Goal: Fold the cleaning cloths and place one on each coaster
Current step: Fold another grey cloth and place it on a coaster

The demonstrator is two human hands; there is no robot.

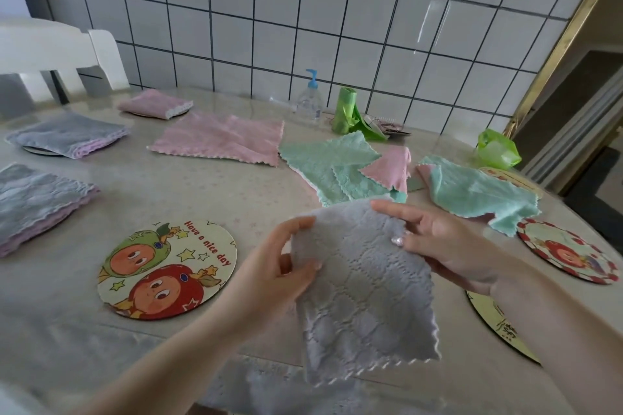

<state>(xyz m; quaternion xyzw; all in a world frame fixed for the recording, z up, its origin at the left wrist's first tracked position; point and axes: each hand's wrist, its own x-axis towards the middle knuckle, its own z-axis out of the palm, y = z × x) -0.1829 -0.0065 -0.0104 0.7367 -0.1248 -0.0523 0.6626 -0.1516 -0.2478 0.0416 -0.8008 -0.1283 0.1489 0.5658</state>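
Both hands hold one grey cloth (360, 293) above the near edge of the surface (209, 185). Left hand (286, 263): thumb and fingers pinch the cloth's upper left edge. Right hand (448, 246): fingers curled over the upper right edge, thumb pressed on the cloth's face. The cloth hangs down from the two grips; its scalloped lower hem is free.

Coasters: a round fruit-print coaster (168, 268) lies bare just left of the left hand. A red-rimmed coaster (566, 254) lies bare near the right edge, and a yellow coaster (499, 327) is partly hidden under the right forearm.

Folded cloths on the left side: one grey-and-lilac stack (37, 202) at the left edge, another grey folded cloth (67, 135) on a coaster behind it, and a pink folded cloth (155, 103) on a coaster toward the far left corner.

Unfolded cloths: a pink cloth (222, 138) lies flat toward the far edge. A green cloth (327, 162) with a small pink cloth (387, 168) overlapping it lies directly behind the held cloth. A second green cloth (478, 195) lies toward the right edge, with one corner touching the red-rimmed coaster.

Along the far edge: a pump bottle (308, 101), a green bag roll (345, 111), and a green plastic bag (497, 148). A white chair (60, 54) stands beyond the far left corner.
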